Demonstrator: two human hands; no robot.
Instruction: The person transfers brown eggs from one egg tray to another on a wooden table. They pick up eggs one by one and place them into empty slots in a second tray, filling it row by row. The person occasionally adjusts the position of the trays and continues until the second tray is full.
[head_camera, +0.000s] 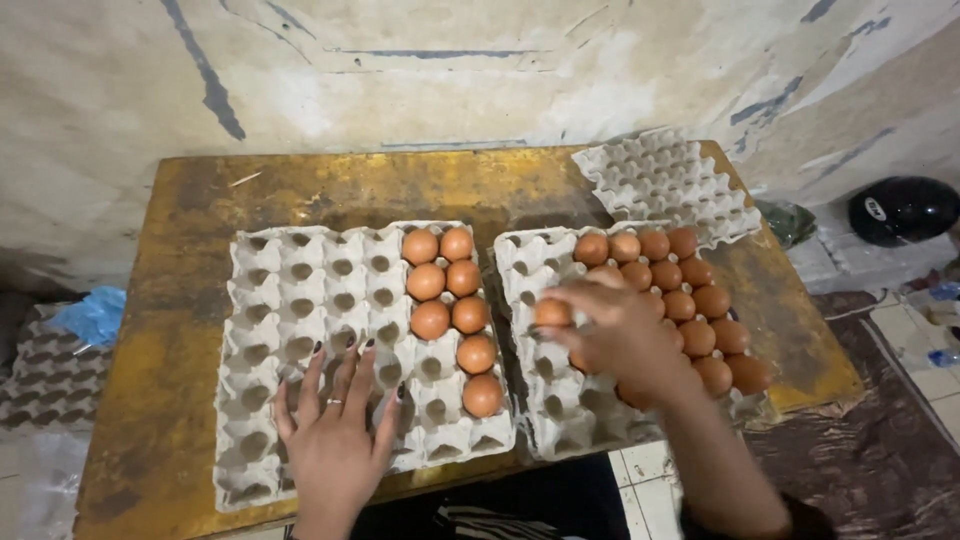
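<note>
Brown eggs sit in two grey pulp trays laid side by side on a worn yellow table (200, 200). On the left egg tray (270, 300), eight eggs (450, 300) fill the two columns nearest its right edge, the nearest one (483, 395) sitting alone in its row; the cups to their left are bare. The left hand (335, 430) lies flat on the near part of this tray, fingers spread and palm down, gripping nothing, with a ring on one finger and dark nails.

Over the right egg tray (540, 400), the right hand (625, 335) is closed around a single brown egg (552, 313), pinched at the fingertips and held just above the tray's left columns. More eggs (700, 300) crowd the far and right cups of that tray, partly hidden by the hand.

Another bare pulp tray (665, 180) lies at the far right corner of the table, its near edge tucked under the right tray. Off the table to the right, a black helmet (905, 208) rests on the floor, and on the left a blue cloth (95, 315) lies beside stacked trays (45, 375).
</note>
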